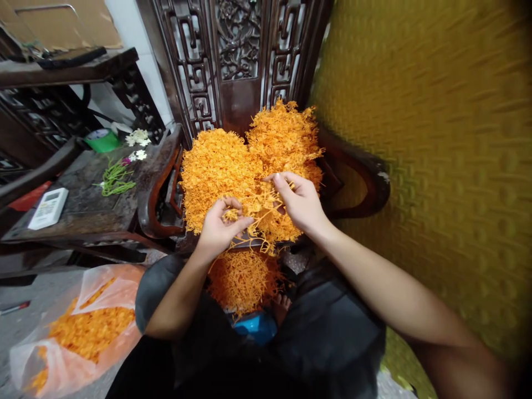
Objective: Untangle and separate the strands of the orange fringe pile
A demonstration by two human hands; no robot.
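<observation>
Sprig (266, 205) of orange, thin and branching, hangs between the two hands in front of the chair (239, 102), above the front edge of its seat. The right hand (301, 202) has thumb and forefinger brought together on its upper part. The left hand (220, 224) curls loosely about some strands, its thumb apart from the fingertips; whether it truly grips them, one cannot tell.

Two heaps of the same stuff rest on the chair: a rounded left heap (218, 172) and a taller right heap (286, 133) with frizzier edges. Below the chair's front edge, between the person's knees, lies a lower heap (241, 280) of straighter strands, with something blue (255, 328) under it. On the floor left of the chair is a bag (120, 280) of orange bits; on the table (93, 213) beside the chair sit a remote (49, 209) and green stems (117, 178).

The sprig looks very light and springy, likely to tangle at its curled tips and perhaps snap at thin forks. A gentle fingertip pinch on a thicker stem, clear of the curls, seems best.
</observation>
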